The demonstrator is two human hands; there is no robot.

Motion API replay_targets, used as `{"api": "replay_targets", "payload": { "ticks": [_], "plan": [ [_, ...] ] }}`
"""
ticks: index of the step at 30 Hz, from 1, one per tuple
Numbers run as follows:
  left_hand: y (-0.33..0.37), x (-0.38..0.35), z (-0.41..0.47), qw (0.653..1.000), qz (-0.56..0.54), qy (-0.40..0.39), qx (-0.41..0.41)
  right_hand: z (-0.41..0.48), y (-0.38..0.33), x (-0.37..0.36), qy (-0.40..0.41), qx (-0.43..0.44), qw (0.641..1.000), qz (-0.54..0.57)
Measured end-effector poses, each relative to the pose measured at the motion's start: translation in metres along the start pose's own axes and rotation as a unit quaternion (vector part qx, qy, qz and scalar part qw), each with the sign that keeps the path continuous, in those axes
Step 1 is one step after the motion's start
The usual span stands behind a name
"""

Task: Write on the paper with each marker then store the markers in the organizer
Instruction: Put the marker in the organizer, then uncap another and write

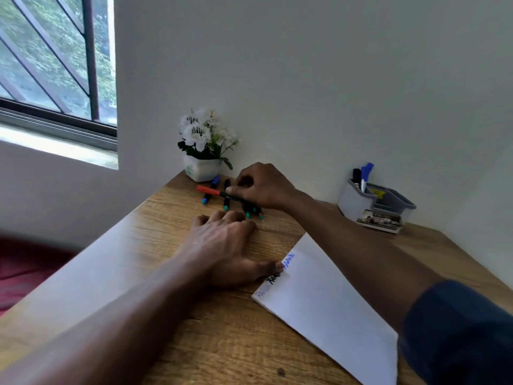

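Nearest us the paper [327,309] lies on the worktop [236,343] with three words along its top edge. Our left hand [224,245] rests spread beside it, thumb touching that edge. Farther out, our right hand [263,187] pinches the orange-capped marker [211,190], which lies across the row of loose markers [226,195] by the flower pot [201,169]. We judge this is the pickup of the next pen, which must be lifted clear, uncapped and brought to the paper, while at far right the grey organizer [358,204] holds blue and black markers.
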State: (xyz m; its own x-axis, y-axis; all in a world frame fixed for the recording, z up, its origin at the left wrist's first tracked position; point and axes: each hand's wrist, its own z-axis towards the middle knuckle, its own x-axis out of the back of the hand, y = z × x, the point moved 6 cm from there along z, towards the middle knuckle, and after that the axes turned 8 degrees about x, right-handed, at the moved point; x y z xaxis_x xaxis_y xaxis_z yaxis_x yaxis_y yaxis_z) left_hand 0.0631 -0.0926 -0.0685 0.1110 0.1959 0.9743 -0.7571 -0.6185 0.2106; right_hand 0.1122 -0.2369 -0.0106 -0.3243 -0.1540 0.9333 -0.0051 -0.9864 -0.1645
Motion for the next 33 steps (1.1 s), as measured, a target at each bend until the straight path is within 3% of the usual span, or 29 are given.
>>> {"api": "replay_targets", "payload": {
  "ticks": [3,6,12,17,21,25,33],
  "plan": [
    [-0.001,0.000,0.000,1.000,0.002,-0.001,0.001,0.015,-0.001,-0.014,-0.047,-0.011,0.999,-0.015],
    [-0.001,0.000,0.002,1.000,-0.008,-0.001,0.005,0.017,-0.001,-0.015,-0.039,-0.008,0.999,-0.008],
    [-0.001,0.001,0.001,1.000,-0.020,0.004,-0.002,-0.010,-0.007,0.025,0.063,0.010,0.998,0.020],
    [0.000,0.005,-0.003,1.000,-0.030,-0.008,-0.005,-0.085,-0.003,0.065,0.146,0.005,0.989,0.035],
    [-0.004,0.018,-0.007,0.989,-0.135,0.056,-0.002,-0.152,0.006,0.069,0.198,-0.013,0.975,0.098],
    [-0.005,0.032,-0.020,0.942,-0.293,0.160,-0.042,-0.193,-0.007,0.056,0.245,0.023,0.967,0.069],
    [0.022,0.042,-0.029,0.926,-0.262,0.181,-0.202,-0.195,-0.033,0.044,0.203,0.065,0.975,0.068]
  ]
}}
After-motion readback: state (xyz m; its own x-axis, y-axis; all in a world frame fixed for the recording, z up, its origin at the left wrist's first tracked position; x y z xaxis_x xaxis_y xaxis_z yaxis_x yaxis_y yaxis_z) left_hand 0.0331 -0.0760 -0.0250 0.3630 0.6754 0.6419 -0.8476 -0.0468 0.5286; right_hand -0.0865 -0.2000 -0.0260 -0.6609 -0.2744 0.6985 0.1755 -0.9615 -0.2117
